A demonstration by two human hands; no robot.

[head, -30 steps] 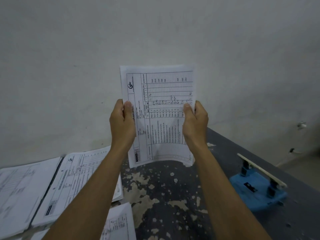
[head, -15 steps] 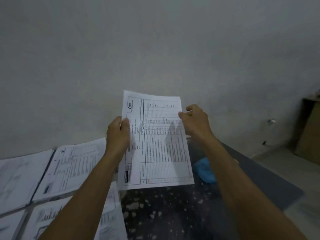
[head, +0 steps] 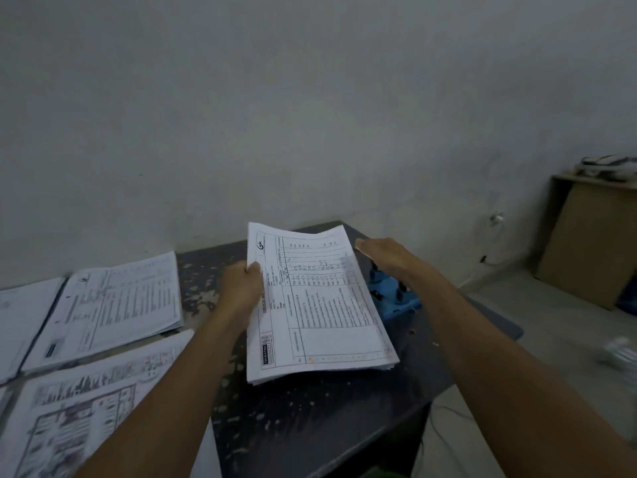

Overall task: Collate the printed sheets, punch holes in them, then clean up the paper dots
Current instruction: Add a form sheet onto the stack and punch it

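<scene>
Now your left hand (head: pixel 241 291) pinches the sheet stack (head: pixel 317 305) by its left edge; your right hand (head: pixel 386 253), fingers straight, hovers over the blue hole punch (head: pixel 393 298) near the table's (head: pixel 344 426) far right corner.

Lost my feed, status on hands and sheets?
Left hand grips stack of sheets at its left edge. Right hand open over blue hole punch. Nothing blocking.

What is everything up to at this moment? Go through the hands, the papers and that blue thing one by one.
Left hand: pinching the stack's left edge.
Right hand: fingers straight, over the hole punch.
Held stack of sheets: lifted, tilted, printed side up.
Blue hole punch: on the table, partly hidden.
Other paper piles: lying flat.
Table: dark, speckled.
</scene>
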